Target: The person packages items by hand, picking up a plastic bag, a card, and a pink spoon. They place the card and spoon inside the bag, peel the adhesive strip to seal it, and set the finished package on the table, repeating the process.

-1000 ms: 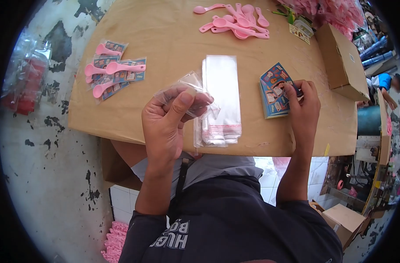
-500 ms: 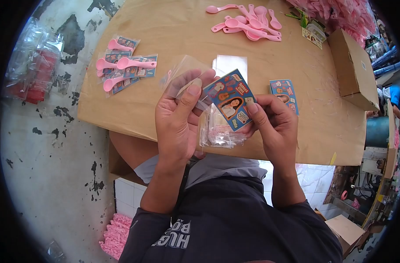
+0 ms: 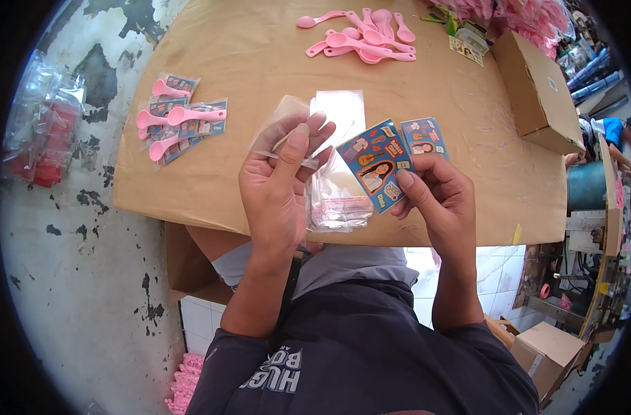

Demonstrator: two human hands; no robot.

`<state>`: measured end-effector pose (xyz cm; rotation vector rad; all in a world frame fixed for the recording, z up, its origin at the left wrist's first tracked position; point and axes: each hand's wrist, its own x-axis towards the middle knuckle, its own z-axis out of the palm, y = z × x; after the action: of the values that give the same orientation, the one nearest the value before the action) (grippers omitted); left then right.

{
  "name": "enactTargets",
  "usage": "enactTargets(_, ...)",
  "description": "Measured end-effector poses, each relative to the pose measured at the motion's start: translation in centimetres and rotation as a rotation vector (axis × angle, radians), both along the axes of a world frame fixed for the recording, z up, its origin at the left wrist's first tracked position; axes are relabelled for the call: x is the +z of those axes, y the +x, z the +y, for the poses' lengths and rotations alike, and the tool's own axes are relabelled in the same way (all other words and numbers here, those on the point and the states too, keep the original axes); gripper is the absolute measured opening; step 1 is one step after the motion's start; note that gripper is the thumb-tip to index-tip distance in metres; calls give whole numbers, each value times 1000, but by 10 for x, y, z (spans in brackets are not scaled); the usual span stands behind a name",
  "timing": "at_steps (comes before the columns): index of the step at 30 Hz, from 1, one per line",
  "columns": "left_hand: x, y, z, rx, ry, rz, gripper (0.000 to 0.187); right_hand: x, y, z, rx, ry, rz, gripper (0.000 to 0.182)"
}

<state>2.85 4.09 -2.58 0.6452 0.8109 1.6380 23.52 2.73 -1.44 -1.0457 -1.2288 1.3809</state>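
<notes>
My left hand (image 3: 277, 187) holds a small clear plastic bag (image 3: 281, 124) pinched between thumb and fingers, raised above the table. My right hand (image 3: 436, 200) holds a blue printed sticker card (image 3: 374, 166) by its lower edge, just right of the bag and apart from it. Under my hands lies a stack of clear bags (image 3: 340, 166) on the brown paper-covered table (image 3: 260, 48). A small pile of the same blue cards (image 3: 425, 136) sits just beyond my right hand.
Packed bags with pink spoons and cards (image 3: 181, 121) lie at the left. Loose pink spoons (image 3: 364, 38) lie at the far edge. A cardboard box (image 3: 537, 90) stands at the right. A heap of bagged red items (image 3: 42, 124) lies on the floor at the left.
A second ago my right hand rested on the card pile. It lifted one card toward the bag, then drew it slightly back to the right. My left hand kept the bag.
</notes>
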Motion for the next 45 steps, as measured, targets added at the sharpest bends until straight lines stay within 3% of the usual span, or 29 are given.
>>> enactTargets(8,7,11,-5,-143,-11,-53,39,1,-7,-9,-100,15,-10,19)
enactTargets(20,5,4,-13,-34,3,-32,40,1,-18,-3,13,-5,54,19)
enactTargets(31,4,-5,-16,-166,25,-22,36,0,-26,9,200,-11,-34,18)
enactTargets(37,5,7,-17,-111,-8,-57,33,-2,-28,10,123,11,97,21)
enactTargets(45,-4,25,-16,-217,7,-49,26,-2,-34,6,-37,27,198,19)
